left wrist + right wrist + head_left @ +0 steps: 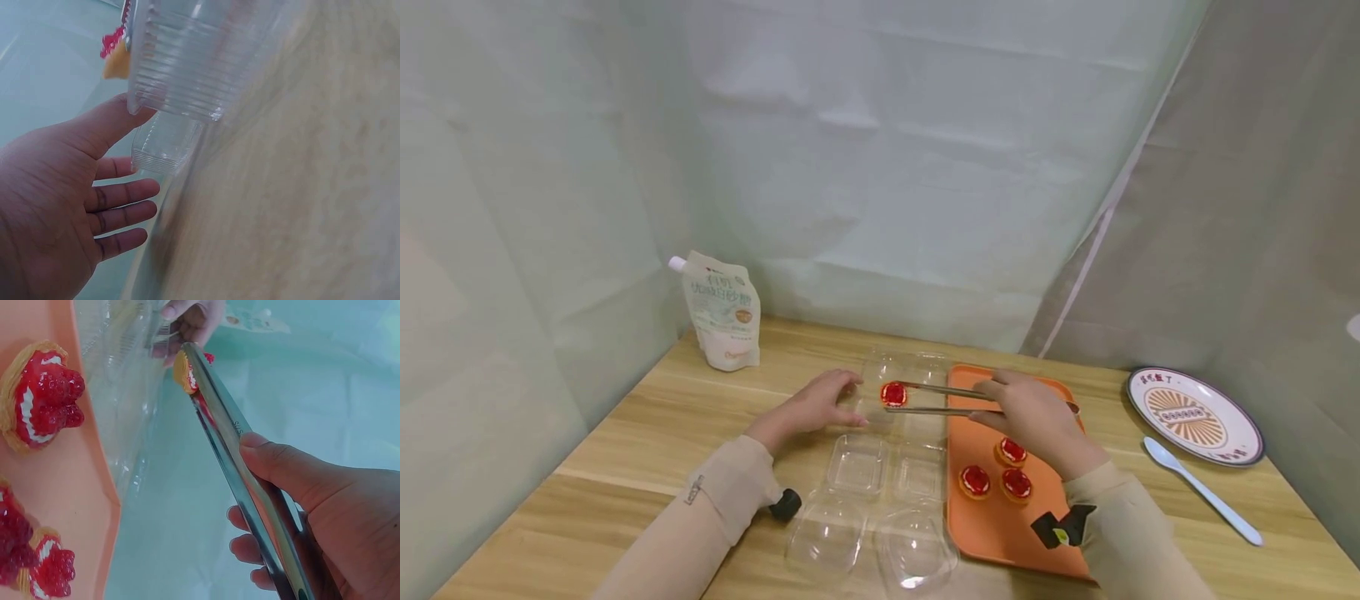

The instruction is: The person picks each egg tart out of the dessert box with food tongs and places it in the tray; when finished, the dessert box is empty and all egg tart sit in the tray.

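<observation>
My right hand (1033, 417) grips metal tongs (219, 403), the thumb along one arm and the fingers curled at the other side. Between the tong tips is a small red-topped tart (893, 394), raised over the far part of the clear plastic packaging (857, 467). My left hand (820, 404) is at the packaging's left side, thumb and fingers apart. In the left wrist view its thumb (112, 122) lies at the plastic rim; whether they touch I cannot tell. Three more tarts (975, 481) sit on the orange tray (992, 529), beneath and beside my right forearm.
Rounded clear lids (827, 533) lie at the packaging's near end. A white spouted pouch (724, 312) stands at the back left. To the right are a patterned oval plate (1195, 417) and a pale blue spoon (1206, 492). Fabric walls (880, 183) border the wooden table (617, 467).
</observation>
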